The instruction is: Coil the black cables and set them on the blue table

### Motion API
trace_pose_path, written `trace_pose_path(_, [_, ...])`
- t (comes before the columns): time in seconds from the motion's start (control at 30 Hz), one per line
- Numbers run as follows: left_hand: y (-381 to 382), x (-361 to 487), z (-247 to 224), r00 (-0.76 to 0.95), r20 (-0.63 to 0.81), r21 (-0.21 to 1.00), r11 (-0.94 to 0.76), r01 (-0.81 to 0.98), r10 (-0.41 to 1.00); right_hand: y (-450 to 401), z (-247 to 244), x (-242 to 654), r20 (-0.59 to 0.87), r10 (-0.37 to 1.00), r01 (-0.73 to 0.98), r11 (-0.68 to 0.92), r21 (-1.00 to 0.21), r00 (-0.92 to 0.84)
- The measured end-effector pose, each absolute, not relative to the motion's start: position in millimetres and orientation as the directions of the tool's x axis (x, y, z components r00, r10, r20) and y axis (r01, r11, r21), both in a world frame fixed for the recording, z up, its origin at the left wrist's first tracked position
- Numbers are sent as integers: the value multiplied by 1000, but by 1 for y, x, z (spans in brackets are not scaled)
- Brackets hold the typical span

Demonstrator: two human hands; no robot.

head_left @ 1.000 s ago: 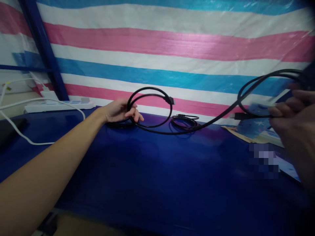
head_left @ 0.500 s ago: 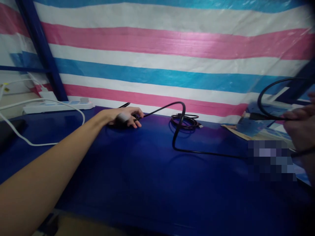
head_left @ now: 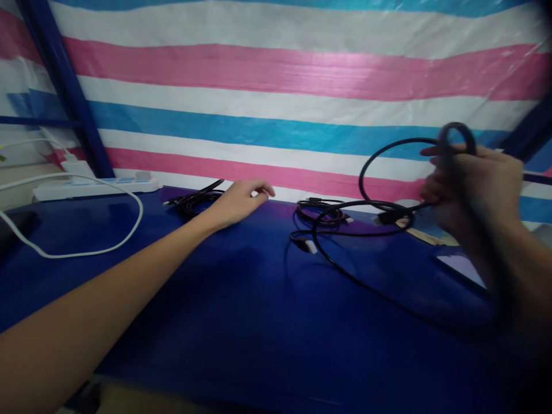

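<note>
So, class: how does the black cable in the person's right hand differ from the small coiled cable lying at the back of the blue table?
The black cable is lifted in big loose loops by the right hand; the small coiled cable lies flat, untouched. The black cable looks thicker and longer; the small coiled cable is wound tight. Both are dark and rest on the blue table.

The middle and lower part of the blue table [head_left: 241,322] lies bare, giving a hand broad room there. At centre right, the black cable [head_left: 345,267] loops across the surface, with a small coil [head_left: 321,213] behind it. A cable bundle [head_left: 194,200] sits upper left of centre; a white cord [head_left: 86,250] and power strip [head_left: 95,187] crowd the left. The tarp [head_left: 276,86] closes the back.
</note>
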State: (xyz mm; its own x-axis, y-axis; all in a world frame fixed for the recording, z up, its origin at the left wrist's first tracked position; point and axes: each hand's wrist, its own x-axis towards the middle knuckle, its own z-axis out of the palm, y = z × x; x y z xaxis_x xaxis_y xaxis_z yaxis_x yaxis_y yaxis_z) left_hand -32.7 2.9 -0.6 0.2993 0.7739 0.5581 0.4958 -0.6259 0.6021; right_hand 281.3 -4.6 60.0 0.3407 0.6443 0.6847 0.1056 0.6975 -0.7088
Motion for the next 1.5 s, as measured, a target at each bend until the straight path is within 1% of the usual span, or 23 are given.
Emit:
trace_pose_path(0.03, [-7,-24,6,233,631,624,-663,415,740,-10,60,271,623,691,45,656,-754,368])
trace_pose_path(0.1, [-30,-6,16,164,724,641,-742,195,669,-21,58,251,629,710,18,659,-752,317])
trace_pose_path(0.17, [-50,12,21,198,716,681,-733,13,669,-30,54,234,668,703,53,678,-733,245])
trace_pose_path(0.23, [-61,25,18,249,666,740,-664,-104,703,-37,47,222,708,684,121,699,-705,177])
trace_pose_path(0.33, [-58,30,10,169,598,801,-577,-158,784,-43,36,212,797,596,344,732,-588,93])
trace_pose_path(0.4, [-50,26,10,77,535,835,-512,-203,841,-46,30,209,863,505,518,735,-437,13])
trace_pose_path(0.43, [-46,22,11,76,508,846,-481,-229,858,-47,27,208,886,462,583,731,-354,-41])
trace_pose_path(0.5, [-43,16,15,157,506,853,-467,-233,848,-49,24,206,908,394,651,728,-216,-140])
trace_pose_path(0.57, [-43,13,18,241,561,828,-539,-155,792,-52,23,203,911,368,652,740,-166,-185])
trace_pose_path(0.6, [-44,14,19,268,576,814,-572,-102,772,-53,23,202,910,379,634,749,-194,-170])
trace_pose_path(0.67, [-46,16,16,308,553,818,-575,-24,774,-56,23,197,897,433,544,774,-322,-85])
trace_pose_path(0.73, [-46,19,13,354,482,859,-512,-9,802,-59,24,191,848,530,343,795,-500,8])
trace_pose_path(0.77, [-46,20,11,372,444,884,-467,-31,815,-61,24,188,803,594,210,781,-587,35])
trace_pose_path(0.83, [-47,21,10,401,389,920,-373,-122,829,-64,26,181,677,734,-39,679,-733,56])
trace_pose_path(0.9, [-50,21,11,426,361,930,-287,-228,830,-67,29,175,536,841,-200,540,-818,75])
trace_pose_path(1.0, [-53,24,12,421,381,912,-259,-319,823,-72,37,172,405,905,-346,425,-836,132])
trace_pose_path(1.1, [-55,31,5,452,333,937,-235,-259,827,-75,46,174,379,891,-411,452,-792,250])
trace_pose_path(1.17, [-56,36,-2,513,210,968,-103,-229,833,-74,49,176,373,875,-423,477,-771,307])
trace_pose_path(1.23, [-57,42,-7,538,142,944,51,-327,831,-71,48,176,369,884,-439,463,-770,285])
trace_pose_path(1.3, [-59,46,-8,479,188,854,99,-512,857,-68,43,175,371,900,-463,436,-772,229])
trace_pose_path(1.37, [-63,50,-5,347,235,753,55,-655,908,-66,36,170,373,903,-509,430,-746,216])
trace_pose_path(1.43, [-67,53,-1,246,249,707,-3,-708,937,-65,28,163,357,915,-565,397,-723,185])
trace_pose_path(1.5, [-68,54,0,184,247,709,-48,-703,951,-67,18,155,340,937,-578,322,-749,81])
